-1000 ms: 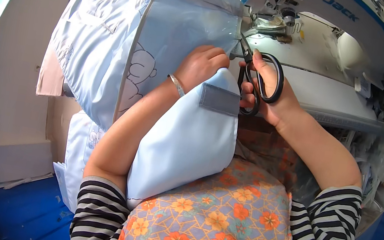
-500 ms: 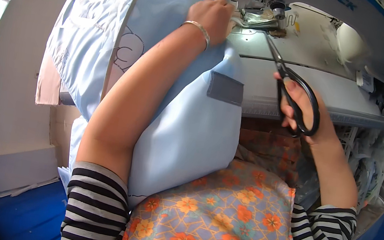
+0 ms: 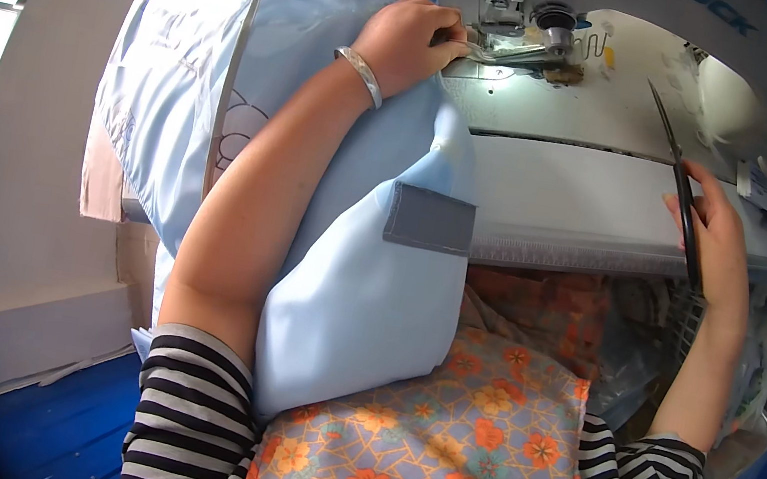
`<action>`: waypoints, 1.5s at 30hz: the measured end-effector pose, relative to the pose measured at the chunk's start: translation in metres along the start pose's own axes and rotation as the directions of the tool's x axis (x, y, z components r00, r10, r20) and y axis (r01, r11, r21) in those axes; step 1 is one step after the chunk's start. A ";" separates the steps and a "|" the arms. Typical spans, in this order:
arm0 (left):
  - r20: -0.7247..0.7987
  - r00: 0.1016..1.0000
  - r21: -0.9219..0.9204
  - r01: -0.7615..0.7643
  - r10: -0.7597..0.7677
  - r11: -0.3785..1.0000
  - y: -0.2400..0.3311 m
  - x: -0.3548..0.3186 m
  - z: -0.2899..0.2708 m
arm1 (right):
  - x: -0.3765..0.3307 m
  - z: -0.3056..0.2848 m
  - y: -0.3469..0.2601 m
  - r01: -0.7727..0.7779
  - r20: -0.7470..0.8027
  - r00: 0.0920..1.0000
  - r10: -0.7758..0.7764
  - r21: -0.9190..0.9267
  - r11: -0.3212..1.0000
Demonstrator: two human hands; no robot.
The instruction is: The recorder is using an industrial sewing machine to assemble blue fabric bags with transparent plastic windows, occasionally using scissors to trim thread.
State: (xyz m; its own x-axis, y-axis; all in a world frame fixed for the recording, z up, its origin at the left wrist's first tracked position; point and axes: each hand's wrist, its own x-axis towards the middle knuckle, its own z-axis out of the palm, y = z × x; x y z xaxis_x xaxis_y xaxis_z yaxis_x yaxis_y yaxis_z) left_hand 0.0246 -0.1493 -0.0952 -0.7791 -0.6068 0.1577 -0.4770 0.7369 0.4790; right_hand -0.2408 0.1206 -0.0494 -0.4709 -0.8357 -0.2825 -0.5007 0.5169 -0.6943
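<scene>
Black-and-light-grey striped sleeves (image 3: 194, 416) end near the elbows; a floral garment (image 3: 429, 455), probably an apron though the view cuts it off, scatters orange, yellow and teal blossoms over a mauve-grey ground webbed with thin yellow lines; a silvery bangle (image 3: 363, 77) rings the left wrist (image 3: 378, 60).

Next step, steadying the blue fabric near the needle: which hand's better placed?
Likely left: the left hand is at the light-blue fabric, close to the sewing machine's needle area. The right hand is farther away, holding scissors.
</scene>
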 end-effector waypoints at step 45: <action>-0.113 0.986 0.355 -0.074 0.121 0.932 0.023 -0.021 0.021 | -0.011 0.137 -0.042 0.809 0.019 0.526 -0.851 0.298 0.507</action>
State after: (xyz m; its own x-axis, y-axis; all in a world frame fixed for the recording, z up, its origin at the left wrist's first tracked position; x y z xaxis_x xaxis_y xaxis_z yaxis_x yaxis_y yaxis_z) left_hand 0.0213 -0.1138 -0.1058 -0.7802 -0.5426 0.3112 -0.5314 0.8374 0.1280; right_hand -0.1151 0.0831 -0.1072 0.1924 -0.8825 0.4292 -0.4186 -0.4694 -0.7774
